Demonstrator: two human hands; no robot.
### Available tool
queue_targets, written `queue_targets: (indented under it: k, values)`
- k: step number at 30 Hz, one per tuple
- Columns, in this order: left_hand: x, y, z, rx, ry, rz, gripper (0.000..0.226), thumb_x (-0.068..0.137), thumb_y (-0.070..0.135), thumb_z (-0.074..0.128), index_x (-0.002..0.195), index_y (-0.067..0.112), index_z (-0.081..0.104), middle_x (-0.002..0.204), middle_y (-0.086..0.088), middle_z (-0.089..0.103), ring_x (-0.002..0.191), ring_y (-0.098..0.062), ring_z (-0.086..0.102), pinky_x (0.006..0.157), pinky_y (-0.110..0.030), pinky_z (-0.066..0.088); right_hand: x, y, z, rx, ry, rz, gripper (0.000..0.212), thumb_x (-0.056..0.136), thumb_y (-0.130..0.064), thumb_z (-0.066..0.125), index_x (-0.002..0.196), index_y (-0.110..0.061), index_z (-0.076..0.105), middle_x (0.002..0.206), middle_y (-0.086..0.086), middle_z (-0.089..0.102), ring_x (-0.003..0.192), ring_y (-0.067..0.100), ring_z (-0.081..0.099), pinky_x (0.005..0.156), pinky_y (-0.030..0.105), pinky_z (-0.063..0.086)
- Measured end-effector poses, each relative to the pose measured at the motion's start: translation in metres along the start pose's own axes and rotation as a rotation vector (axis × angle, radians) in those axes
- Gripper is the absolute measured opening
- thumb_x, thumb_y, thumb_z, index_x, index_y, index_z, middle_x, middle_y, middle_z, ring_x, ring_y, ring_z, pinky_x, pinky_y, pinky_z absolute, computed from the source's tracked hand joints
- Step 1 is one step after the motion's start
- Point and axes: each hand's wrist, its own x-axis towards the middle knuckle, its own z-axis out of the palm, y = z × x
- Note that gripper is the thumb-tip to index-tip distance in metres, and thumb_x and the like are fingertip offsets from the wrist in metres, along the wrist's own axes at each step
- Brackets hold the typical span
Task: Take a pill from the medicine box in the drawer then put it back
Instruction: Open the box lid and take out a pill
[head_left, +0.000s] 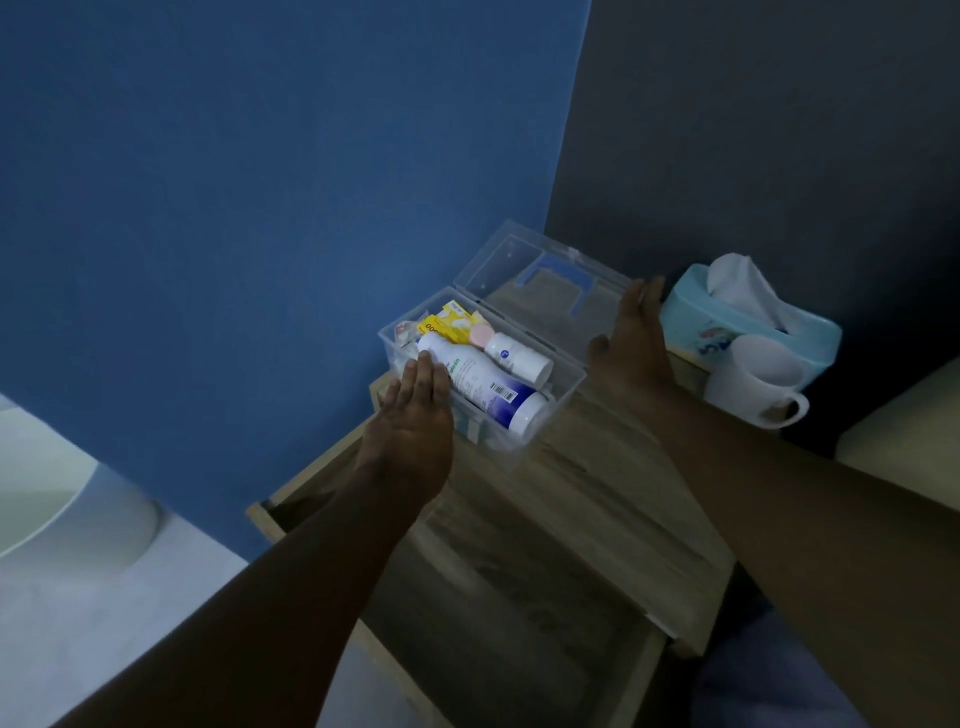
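Note:
A clear plastic medicine box (563, 387) stands on the wooden nightstand top, its lid (540, 280) swung open toward the wall. Inside lie a large white bottle (485, 389), a small white pill bottle (519, 356), a yellow packet (441, 327) and other small packs. My left hand (415, 415) lies flat against the box's left front side, fingers together and touching the big bottle's end. My right hand (631, 338) is flat with fingers extended at the lid's right edge. Neither hand holds anything. The drawer (519, 623) below stands pulled out.
A light-blue tissue box (696, 332) and a white mug (753, 384) stand to the right on the nightstand (597, 493). A blue wall is behind, a dark wall to the right. A white rounded object (52, 493) sits at the left on the pale floor.

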Motion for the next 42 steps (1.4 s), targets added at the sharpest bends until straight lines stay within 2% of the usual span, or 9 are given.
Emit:
queue_targets:
  k: [3,5,8,10,16,22,29,35,42]
  values:
    - [-0.002,0.001,-0.002,0.013,-0.014,-0.003,0.081,0.093,0.010,0.045,0.152,0.004,-0.010,0.161,-0.016,-0.013,0.149,-0.032,-0.010,0.120,-0.040,0.001,-0.005,-0.005,-0.003,0.033,0.081,-0.087,0.072,0.096,-0.017,0.053,0.156,-0.009,0.013,0.165,0.011,-0.011,0.152,0.029,0.005,0.114,0.036,0.029]
    - [-0.002,0.001,-0.003,0.026,-0.024,-0.005,0.081,0.093,0.010,0.045,0.152,0.004,-0.011,0.161,-0.017,-0.014,0.149,-0.032,-0.010,0.120,-0.040,0.001,-0.004,-0.016,-0.003,0.053,0.133,-0.233,0.060,0.095,-0.018,0.054,0.150,-0.010,0.031,0.164,0.011,0.008,0.150,0.028,0.016,0.110,0.035,0.032]
    - [-0.001,0.002,-0.002,0.033,-0.020,-0.009,0.080,0.093,0.010,0.043,0.151,0.004,-0.012,0.161,-0.017,-0.014,0.149,-0.032,-0.010,0.120,-0.041,0.002,0.002,-0.044,-0.001,0.087,0.071,-0.450,0.040,0.090,-0.018,0.055,0.129,-0.008,0.055,0.134,0.014,0.054,0.125,0.029,0.051,0.100,0.036,0.046]
    - [-0.001,0.001,0.000,0.028,-0.014,-0.011,0.079,0.094,0.012,0.043,0.151,0.004,-0.011,0.161,-0.017,-0.013,0.149,-0.033,-0.009,0.120,-0.041,0.003,0.006,-0.062,0.005,0.033,-0.031,-0.587,0.034,0.090,-0.018,0.055,0.121,-0.006,0.064,0.121,0.013,0.065,0.113,0.028,0.060,0.095,0.037,0.048]
    - [0.001,0.000,0.006,0.024,0.016,0.003,0.080,0.094,0.012,0.043,0.151,0.004,-0.012,0.161,-0.018,-0.015,0.149,-0.034,-0.011,0.120,-0.042,0.001,0.022,-0.082,0.034,-0.154,-0.325,-0.575,0.037,0.092,-0.023,0.060,0.128,-0.016,0.063,0.134,0.011,0.057,0.120,0.027,0.057,0.103,0.040,0.045]
    - [0.001,-0.001,0.009,0.026,0.046,0.012,0.078,0.094,0.013,0.043,0.152,0.004,-0.010,0.160,-0.019,-0.015,0.148,-0.034,-0.011,0.118,-0.041,-0.002,0.033,-0.083,0.041,-0.171,-0.366,-0.586,0.034,0.089,-0.023,0.064,0.123,-0.016,0.067,0.129,0.008,0.062,0.117,0.024,0.059,0.101,0.040,0.048]
    - [0.000,-0.001,0.009,-0.019,0.050,0.000,0.077,0.096,0.013,0.043,0.152,0.005,-0.009,0.161,-0.018,-0.015,0.149,-0.033,-0.011,0.118,-0.041,-0.001,0.034,-0.086,0.041,-0.070,-0.308,-0.604,0.032,0.083,-0.019,0.072,0.114,-0.012,0.072,0.115,0.007,0.071,0.105,0.019,0.065,0.093,0.034,0.052]
    - [0.001,0.000,0.010,-0.019,0.031,-0.005,0.079,0.095,0.012,0.045,0.152,0.005,-0.009,0.161,-0.018,-0.014,0.149,-0.033,-0.011,0.119,-0.041,0.001,0.012,-0.079,0.010,-0.032,-0.105,-0.730,0.022,0.069,-0.016,0.072,0.087,-0.004,0.075,0.088,0.014,0.069,0.082,0.028,0.063,0.073,0.041,0.052]
    - [-0.001,0.012,-0.014,-0.075,-0.106,-0.073,0.087,0.088,0.005,0.048,0.152,0.005,-0.010,0.161,-0.015,-0.015,0.149,-0.031,-0.010,0.122,-0.041,0.002,-0.047,-0.048,-0.028,0.093,-0.149,-0.628,0.036,0.068,-0.008,0.077,0.104,-0.008,0.076,0.102,0.012,0.068,0.097,0.024,0.065,0.081,0.026,0.049]
